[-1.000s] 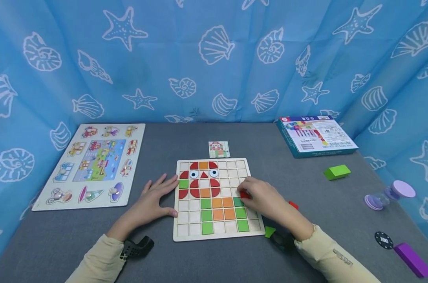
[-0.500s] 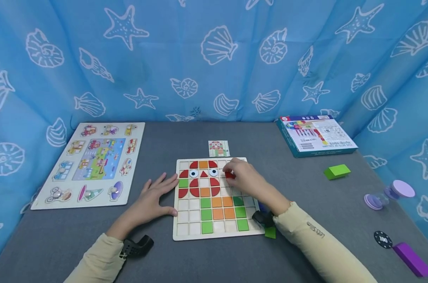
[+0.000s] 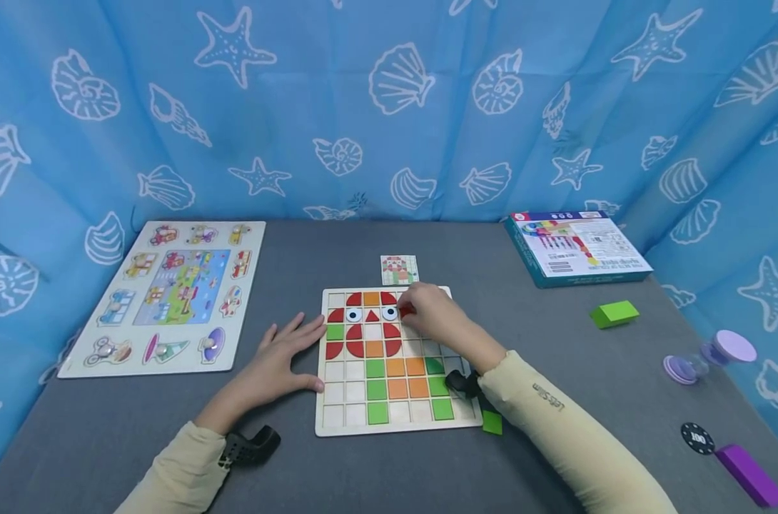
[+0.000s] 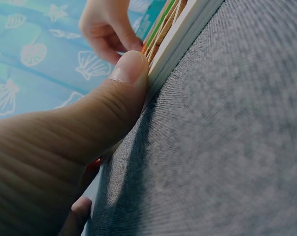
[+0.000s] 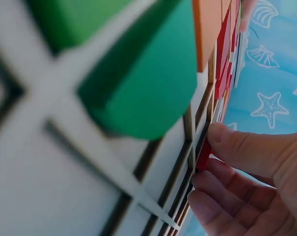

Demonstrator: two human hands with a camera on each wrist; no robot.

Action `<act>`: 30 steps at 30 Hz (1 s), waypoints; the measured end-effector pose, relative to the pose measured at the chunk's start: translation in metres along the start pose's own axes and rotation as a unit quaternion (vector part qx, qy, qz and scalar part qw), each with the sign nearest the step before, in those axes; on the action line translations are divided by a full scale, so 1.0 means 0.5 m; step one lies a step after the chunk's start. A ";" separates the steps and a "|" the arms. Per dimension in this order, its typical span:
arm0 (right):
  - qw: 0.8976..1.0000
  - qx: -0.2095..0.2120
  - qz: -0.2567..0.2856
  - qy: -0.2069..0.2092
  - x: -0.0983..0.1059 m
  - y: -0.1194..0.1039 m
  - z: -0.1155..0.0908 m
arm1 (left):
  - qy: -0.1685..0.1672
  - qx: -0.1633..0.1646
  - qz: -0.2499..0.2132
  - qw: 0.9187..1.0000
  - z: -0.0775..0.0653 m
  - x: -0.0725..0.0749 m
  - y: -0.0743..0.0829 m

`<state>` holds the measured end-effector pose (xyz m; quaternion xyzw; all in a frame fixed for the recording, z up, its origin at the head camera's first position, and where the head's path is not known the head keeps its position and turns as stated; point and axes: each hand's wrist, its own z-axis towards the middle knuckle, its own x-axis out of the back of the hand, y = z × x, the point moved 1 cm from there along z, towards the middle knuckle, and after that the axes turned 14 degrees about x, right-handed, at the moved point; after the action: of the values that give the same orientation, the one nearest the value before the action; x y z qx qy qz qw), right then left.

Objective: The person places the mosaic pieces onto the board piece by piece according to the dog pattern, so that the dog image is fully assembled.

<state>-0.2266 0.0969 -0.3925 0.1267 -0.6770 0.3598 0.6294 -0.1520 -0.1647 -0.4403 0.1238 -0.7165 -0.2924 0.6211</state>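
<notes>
A pale wooden grid board (image 3: 344, 392) lies on the table, its cells partly filled with red, orange and green tiles and two eye tiles. My right hand (image 3: 437, 314) pinches a red tile (image 5: 203, 153) between thumb and fingertips, close over the cell right of the right-hand eye tile (image 3: 389, 313). My left hand (image 3: 276, 368) lies spread at the board's left side, with its thumb (image 4: 128, 73) against the edge. A dark green rounded tile (image 5: 143, 83) sits in a cell below the right wrist. Behind the board lies a small pattern card (image 3: 399, 270).
A picture puzzle board (image 3: 244, 335) lies at the left. On the right are a teal box (image 3: 575, 250), a green block (image 3: 614, 314), an hourglass-like lilac object (image 3: 710, 355), a black round chip (image 3: 697, 437) and a purple block (image 3: 751, 475). A green tile (image 3: 492, 422) lies by the board's corner.
My right hand has moved up and left over the board with the red tile, from the right middle cells to beside the right-hand eye tile. My left hand stays in place.
</notes>
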 end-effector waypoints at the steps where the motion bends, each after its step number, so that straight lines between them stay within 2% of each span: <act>1: 1.000 -0.002 0.001 -0.001 0.001 0.000 0.001 | 0.000 0.001 0.002 1.000 0.000 0.000 0.000; 11: 1.000 -0.021 0.012 -0.011 0.004 -0.005 0.005 | 0.001 -0.002 -0.001 1.000 -0.001 0.002 0.000; 16: 1.000 -0.012 0.019 0.014 0.022 0.000 -0.026 | 0.002 -0.002 0.001 1.000 -0.001 -0.002 0.000; 20: 1.000 0.013 -0.003 0.027 0.056 -0.001 -0.093 | 0.004 0.001 -0.002 1.000 -0.003 -0.008 -0.001; 24: 0.999 0.008 -0.037 -0.012 0.077 -0.014 -0.194 | 0.003 0.001 -0.005 1.000 -0.002 -0.008 0.001; 27: 0.997 -0.015 -0.059 -0.047 0.073 -0.015 -0.266 | 0.001 0.003 -0.007 1.000 -0.001 -0.006 0.001; 30: 0.996 -0.022 -0.063 -0.059 0.056 -0.011 -0.318 | 0.002 0.007 -0.006 1.000 -0.001 -0.004 -0.001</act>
<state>-0.1071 0.2035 -0.3723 0.1768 -0.7115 0.2962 0.6122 -0.1512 -0.1642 -0.4425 0.1329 -0.7167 -0.2914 0.6195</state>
